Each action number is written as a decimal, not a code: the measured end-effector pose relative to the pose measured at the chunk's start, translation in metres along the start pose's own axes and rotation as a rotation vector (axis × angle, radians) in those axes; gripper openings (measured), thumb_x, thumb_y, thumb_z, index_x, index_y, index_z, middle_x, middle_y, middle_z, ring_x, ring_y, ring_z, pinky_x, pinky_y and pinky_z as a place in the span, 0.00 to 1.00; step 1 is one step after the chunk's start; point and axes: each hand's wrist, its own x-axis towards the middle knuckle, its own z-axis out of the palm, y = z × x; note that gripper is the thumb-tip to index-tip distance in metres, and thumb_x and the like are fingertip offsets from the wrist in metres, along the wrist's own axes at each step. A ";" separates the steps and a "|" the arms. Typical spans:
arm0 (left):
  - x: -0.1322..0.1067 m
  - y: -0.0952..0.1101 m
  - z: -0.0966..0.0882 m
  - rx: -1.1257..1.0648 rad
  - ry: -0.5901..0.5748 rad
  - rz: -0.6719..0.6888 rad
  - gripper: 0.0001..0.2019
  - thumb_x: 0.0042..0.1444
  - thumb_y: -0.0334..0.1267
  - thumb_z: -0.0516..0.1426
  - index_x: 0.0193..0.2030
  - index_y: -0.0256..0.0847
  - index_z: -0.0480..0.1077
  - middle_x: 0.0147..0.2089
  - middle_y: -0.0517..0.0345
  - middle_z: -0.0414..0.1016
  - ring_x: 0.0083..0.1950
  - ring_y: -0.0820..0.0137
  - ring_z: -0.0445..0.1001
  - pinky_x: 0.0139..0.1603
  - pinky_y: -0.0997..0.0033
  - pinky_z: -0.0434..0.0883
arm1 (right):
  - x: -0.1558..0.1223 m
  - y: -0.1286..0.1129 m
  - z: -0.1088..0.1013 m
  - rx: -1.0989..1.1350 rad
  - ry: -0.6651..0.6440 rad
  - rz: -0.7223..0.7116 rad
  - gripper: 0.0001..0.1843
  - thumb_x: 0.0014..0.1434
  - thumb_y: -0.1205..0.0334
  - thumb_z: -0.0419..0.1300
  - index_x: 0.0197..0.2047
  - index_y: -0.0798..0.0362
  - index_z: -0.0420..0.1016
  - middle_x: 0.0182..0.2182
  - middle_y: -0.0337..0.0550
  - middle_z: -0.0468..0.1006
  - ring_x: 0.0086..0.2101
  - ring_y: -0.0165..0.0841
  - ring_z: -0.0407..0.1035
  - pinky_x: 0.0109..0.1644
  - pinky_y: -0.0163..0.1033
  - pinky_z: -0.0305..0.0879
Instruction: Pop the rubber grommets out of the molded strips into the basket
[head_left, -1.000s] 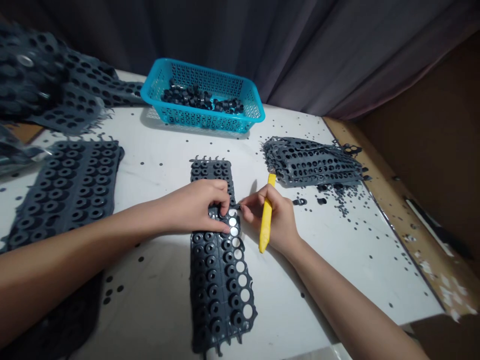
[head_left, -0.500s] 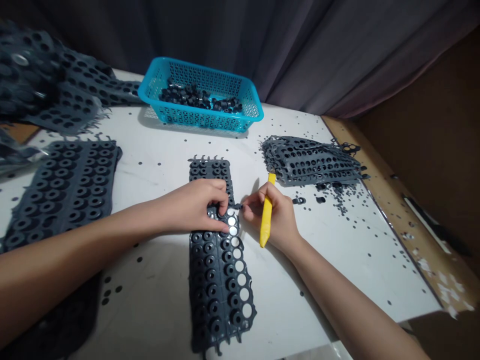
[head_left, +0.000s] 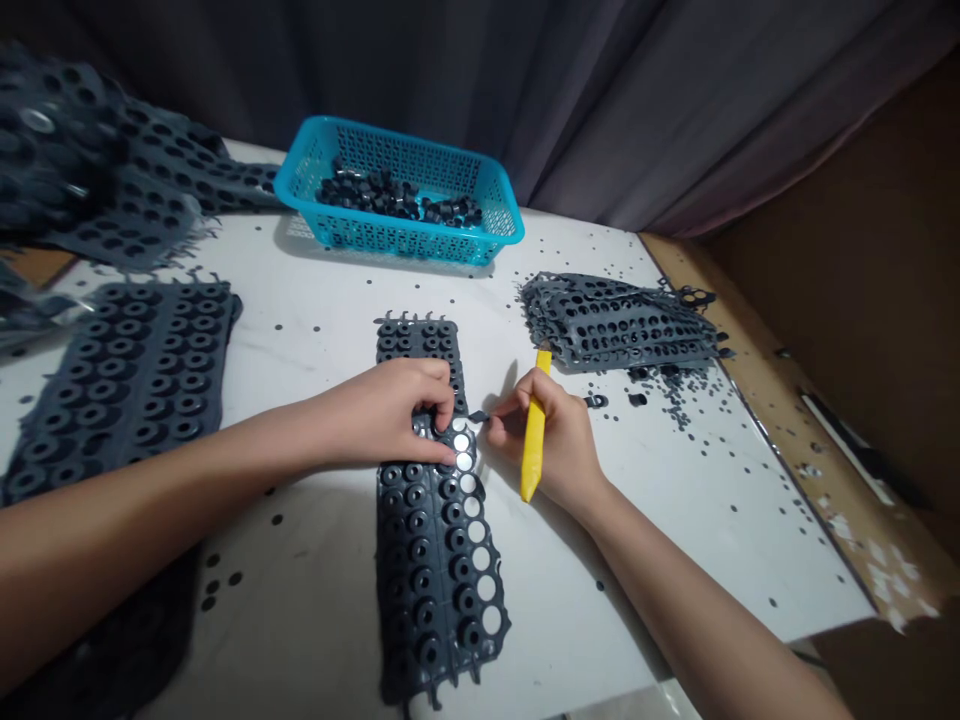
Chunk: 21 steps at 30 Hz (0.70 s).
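Dark grey rubber strip point(head_left: 431, 545) lay flat on the tabletop point(head_left: 660, 540), long axis running away from the person, directly in front of them. Rows of raised rings covered most of it; a column of round holes point(head_left: 480, 558) ran down its right edge, showing white. Left hand point(head_left: 382, 415) sat on the strip's near-middle, grip curled down, fingertips point(head_left: 448, 400) on the rubber beside the top of that column. Could not tell if it was actually pinching anything. Right hand point(head_left: 559, 440) was just right of the strip, grip closed around a yellow tool point(head_left: 534, 430), tilted, upper end pointing away from the person. Its fingertips point(head_left: 495, 418) were next to a small dark tab point(head_left: 477, 416) at the strip's right edge; contact unclear at this resolution. Stack of punched sheets point(head_left: 619, 325) sat to the right, well apart, with black bits point(head_left: 675, 405) scattered around it. Flat ringed sheet point(head_left: 124, 385) lay left of the strip, with a heap of sheets point(head_left: 112, 170) beyond it. Teal mesh basket point(head_left: 397, 245) stood at the far edge, holding loose black rings point(head_left: 397, 197). Dark curtain point(head_left: 450, 60) hung behind the tabletop.
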 end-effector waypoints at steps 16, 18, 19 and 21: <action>-0.001 0.001 0.000 -0.010 -0.004 -0.010 0.12 0.48 0.45 0.63 0.29 0.39 0.70 0.34 0.59 0.65 0.34 0.72 0.65 0.33 0.74 0.59 | -0.004 -0.004 -0.002 -0.087 0.012 0.031 0.14 0.40 0.69 0.56 0.25 0.49 0.52 0.18 0.31 0.71 0.20 0.28 0.60 0.29 0.36 0.59; -0.001 0.001 -0.001 -0.009 -0.005 -0.013 0.12 0.48 0.45 0.63 0.29 0.39 0.70 0.34 0.59 0.65 0.34 0.72 0.65 0.33 0.74 0.59 | -0.004 -0.004 -0.003 -0.081 0.007 0.048 0.14 0.40 0.69 0.56 0.25 0.49 0.51 0.18 0.31 0.71 0.19 0.27 0.60 0.30 0.36 0.59; -0.001 0.002 -0.001 -0.007 -0.006 -0.017 0.11 0.48 0.45 0.63 0.29 0.38 0.70 0.34 0.59 0.65 0.34 0.72 0.65 0.33 0.74 0.59 | -0.004 -0.005 -0.003 -0.080 0.005 0.052 0.14 0.40 0.69 0.56 0.25 0.49 0.51 0.18 0.31 0.70 0.19 0.27 0.60 0.30 0.36 0.58; -0.001 0.002 -0.001 -0.006 -0.010 -0.023 0.11 0.48 0.44 0.63 0.29 0.38 0.70 0.34 0.59 0.65 0.34 0.72 0.65 0.33 0.74 0.59 | -0.004 -0.006 -0.004 -0.089 0.000 0.056 0.14 0.40 0.69 0.56 0.25 0.49 0.51 0.18 0.31 0.70 0.19 0.27 0.60 0.30 0.36 0.58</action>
